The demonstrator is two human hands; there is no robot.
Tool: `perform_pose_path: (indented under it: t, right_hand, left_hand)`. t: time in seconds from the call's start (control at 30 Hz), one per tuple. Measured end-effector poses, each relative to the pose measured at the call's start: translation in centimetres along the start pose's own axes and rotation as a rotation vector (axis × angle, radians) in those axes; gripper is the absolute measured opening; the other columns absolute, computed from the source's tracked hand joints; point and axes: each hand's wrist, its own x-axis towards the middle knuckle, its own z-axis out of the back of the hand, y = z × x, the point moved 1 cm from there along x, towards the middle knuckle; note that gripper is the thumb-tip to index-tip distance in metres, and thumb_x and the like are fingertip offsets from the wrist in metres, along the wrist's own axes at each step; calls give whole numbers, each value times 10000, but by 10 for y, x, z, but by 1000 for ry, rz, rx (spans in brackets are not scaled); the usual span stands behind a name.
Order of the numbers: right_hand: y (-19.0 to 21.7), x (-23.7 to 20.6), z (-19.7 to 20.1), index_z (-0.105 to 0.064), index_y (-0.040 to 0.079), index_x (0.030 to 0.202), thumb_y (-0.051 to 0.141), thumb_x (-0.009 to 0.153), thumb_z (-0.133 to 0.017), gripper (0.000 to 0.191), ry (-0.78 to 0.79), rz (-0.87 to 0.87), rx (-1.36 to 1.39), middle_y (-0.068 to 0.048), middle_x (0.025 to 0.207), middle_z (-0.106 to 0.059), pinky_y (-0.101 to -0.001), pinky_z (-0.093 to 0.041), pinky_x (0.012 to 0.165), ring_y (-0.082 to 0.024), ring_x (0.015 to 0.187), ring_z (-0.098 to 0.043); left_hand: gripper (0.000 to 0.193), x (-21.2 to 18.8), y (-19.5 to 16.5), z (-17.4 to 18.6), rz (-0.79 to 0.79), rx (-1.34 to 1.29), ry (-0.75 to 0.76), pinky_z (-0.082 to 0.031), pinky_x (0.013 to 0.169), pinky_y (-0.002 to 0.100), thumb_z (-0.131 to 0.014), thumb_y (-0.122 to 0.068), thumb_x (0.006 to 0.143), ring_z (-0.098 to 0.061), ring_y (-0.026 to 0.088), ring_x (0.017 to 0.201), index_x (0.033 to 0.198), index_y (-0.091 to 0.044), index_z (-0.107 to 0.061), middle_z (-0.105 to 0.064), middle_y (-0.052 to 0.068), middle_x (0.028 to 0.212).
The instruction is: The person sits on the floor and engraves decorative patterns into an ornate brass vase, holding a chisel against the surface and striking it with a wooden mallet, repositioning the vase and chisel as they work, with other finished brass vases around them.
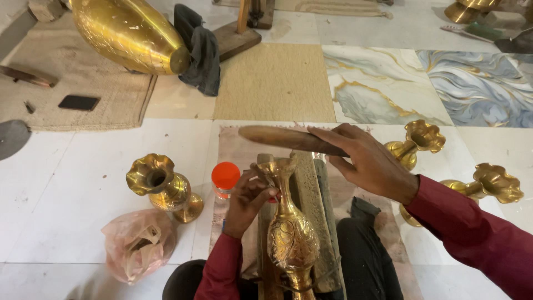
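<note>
A big brass vessel [130, 34] lies on the floor far beyond the left hand. 3 flared brass vases wait, 1 left, 2 right. The engraved vase [290, 233] rests on a wooden block [313, 216], its belly already patterned, neck plain. The right hand [369, 161] grips a wooden mallet [288, 139]; the left hand [247, 200] pinches the neck.

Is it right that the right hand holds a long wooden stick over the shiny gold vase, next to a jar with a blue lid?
Not quite: the head view shows the jar's round lid is orange, not blue. The right hand does hold the long wooden stick over the shiny gold vase.
</note>
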Motion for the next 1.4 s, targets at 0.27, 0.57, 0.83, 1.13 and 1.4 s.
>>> perform_pose_path:
  t: [0.27,0.57,0.83,1.13,1.4]
  right_hand:
    - [12,23,6,-537,224,1489,116,855,-708,665,-24,188,-132,-95,959,-626,-459,-492,806,-275,874,-614]
    - [15,62,-1,-533,349,1478,88,746,-742,805,159,256,-396,-33,1062,-600,-454,-463,867,-240,964,-583]
    - [20,61,-9,-503,400,1502,65,806,-726,804,228,106,-521,0,1114,-576,-449,-423,983,-203,1070,-538]
    - [18,57,-5,-471,336,1525,59,894,-698,725,198,81,-163,-44,1066,-617,-473,-428,970,-183,1023,-583]
    - [14,52,-16,-445,351,1520,25,871,-676,762,132,-12,12,-19,1164,-580,-421,-522,930,-197,1010,-596]
  left_hand:
    - [571,0,-5,-8,-52,-62,-35,-628,831,359,-751,18,898,-754,190,905,1413,-84,-527,-777,97,947]
    - [536,3,-20,-16,18,-25,-72,-626,795,355,-750,6,890,-753,197,882,1371,-62,-524,-771,112,919]
    - [515,2,-24,-18,12,30,-44,-633,861,380,-763,-35,891,-766,209,889,1362,-57,-553,-788,107,939]
    - [546,5,-22,-19,15,-33,-6,-650,857,407,-753,-32,890,-778,224,902,1388,-78,-534,-794,109,958]
    - [530,3,-16,-16,-16,-95,29,-640,871,392,-738,16,898,-768,219,920,1378,-59,-527,-782,100,974]
